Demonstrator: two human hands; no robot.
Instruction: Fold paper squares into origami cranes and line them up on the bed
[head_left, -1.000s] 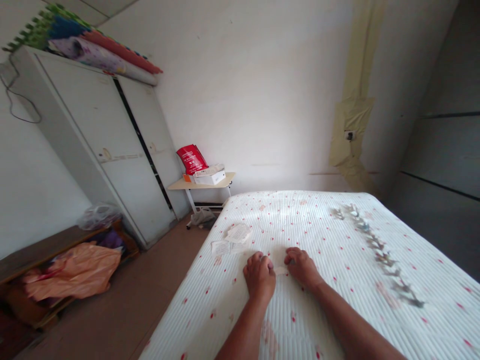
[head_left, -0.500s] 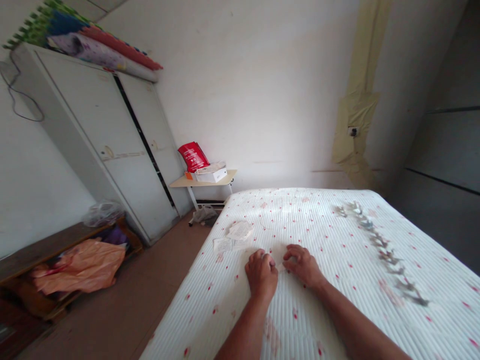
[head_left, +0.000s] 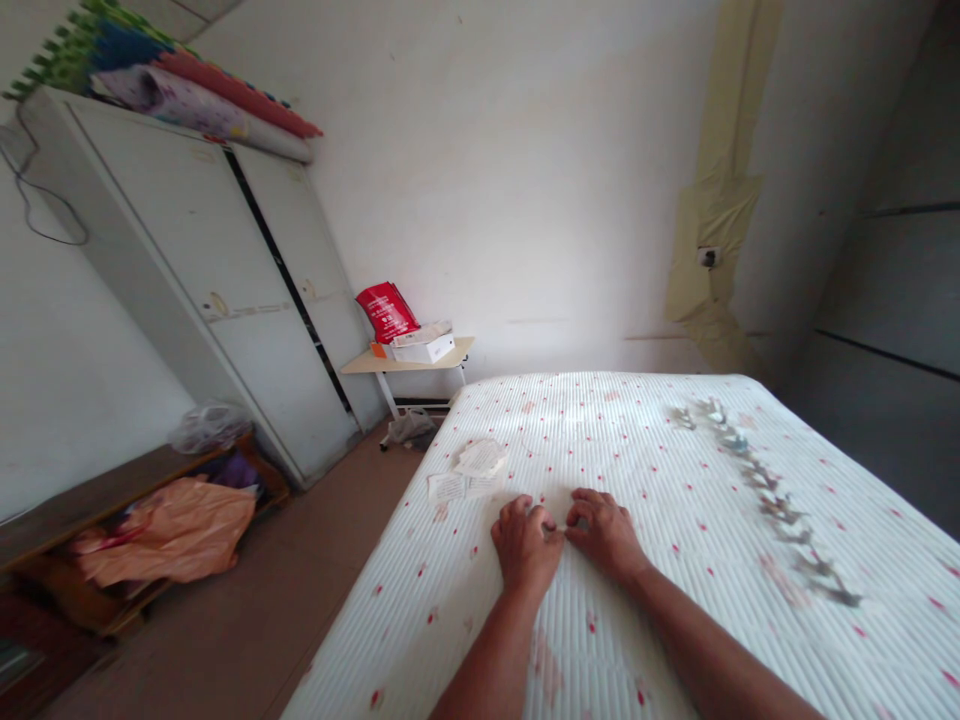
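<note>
Both hands are together low over the middle of the bed's quilted white cover (head_left: 592, 590). The fingers of my left hand (head_left: 525, 545) are curled in a pinch, its thumb pointing right. Facing it, my right hand (head_left: 604, 535) pinches too, and the thumbs almost meet. Between the fingertips is a small pale piece of paper, mostly hidden by the fingers. Beyond my left hand lie printed paper pieces: a larger rounded sheet (head_left: 481, 457) and a smaller rectangular slip (head_left: 448, 487). Along the right side runs a line of several small folded paper figures (head_left: 776, 505), blurred, perhaps cranes.
At the far left corner of the bed stands a small table (head_left: 367, 363) with a red bag (head_left: 387, 312) and a white box (head_left: 425, 348). A grey cabinet (head_left: 187, 240) stands left. An orange plastic bag (head_left: 169, 530) hangs over a low wooden shelf (head_left: 127, 485).
My hands have drawn closer, my left thumb shifting right toward the right fingertips. The pale paper between them shows less. The view has shifted slightly.
</note>
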